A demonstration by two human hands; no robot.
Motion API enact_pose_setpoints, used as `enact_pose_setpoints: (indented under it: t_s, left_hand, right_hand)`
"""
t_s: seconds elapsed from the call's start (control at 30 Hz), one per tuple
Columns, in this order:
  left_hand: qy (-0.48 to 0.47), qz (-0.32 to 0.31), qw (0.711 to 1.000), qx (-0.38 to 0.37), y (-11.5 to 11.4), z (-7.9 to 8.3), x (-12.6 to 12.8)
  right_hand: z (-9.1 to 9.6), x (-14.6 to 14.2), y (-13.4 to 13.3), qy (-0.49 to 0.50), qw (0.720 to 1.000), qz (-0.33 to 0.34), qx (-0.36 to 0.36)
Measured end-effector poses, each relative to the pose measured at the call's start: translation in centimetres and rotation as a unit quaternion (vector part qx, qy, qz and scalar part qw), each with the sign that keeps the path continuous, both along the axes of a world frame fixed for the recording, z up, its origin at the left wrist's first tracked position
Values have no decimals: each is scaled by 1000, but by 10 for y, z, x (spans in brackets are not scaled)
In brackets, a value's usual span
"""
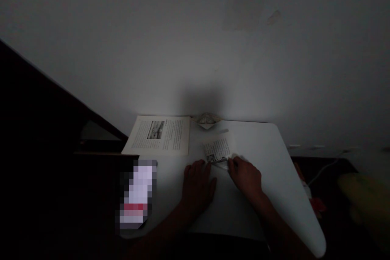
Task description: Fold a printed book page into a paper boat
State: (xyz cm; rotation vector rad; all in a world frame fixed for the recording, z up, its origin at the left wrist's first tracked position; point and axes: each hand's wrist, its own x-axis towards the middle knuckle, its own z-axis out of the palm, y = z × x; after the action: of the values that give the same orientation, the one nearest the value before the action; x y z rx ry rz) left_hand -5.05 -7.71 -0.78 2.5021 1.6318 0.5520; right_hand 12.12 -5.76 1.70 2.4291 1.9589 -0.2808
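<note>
A small printed paper lies on the white table. My left hand rests flat on the table with its fingers stretched toward the paper's near left corner. My right hand is closed in a pinch on the paper's near edge, where the sheet looks folded. Both forearms come in from the bottom of the view. The room is dim.
A printed page or booklet with a photo lies at the table's back left. A small folded paper shape sits against the wall. A blurred-out object lies on the table's left. Dark furniture stands left; a cable runs right.
</note>
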Motion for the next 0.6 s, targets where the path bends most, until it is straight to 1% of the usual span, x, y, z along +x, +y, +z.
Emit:
enact_pose_setpoints:
  t_s: [0.23,0.4,0.6]
  left_hand:
    - [12,7,1000,24,1,0,-1]
    - [24,16,999,23,-1,-2,0]
    - [26,17,999,26,-1,-1,0]
  right_hand:
    - [-1,0,0,3,1000,-6,-2]
    - [-4,2,1,9,1000,-7,0]
    - [-4,3,1,11,1000,-6,2]
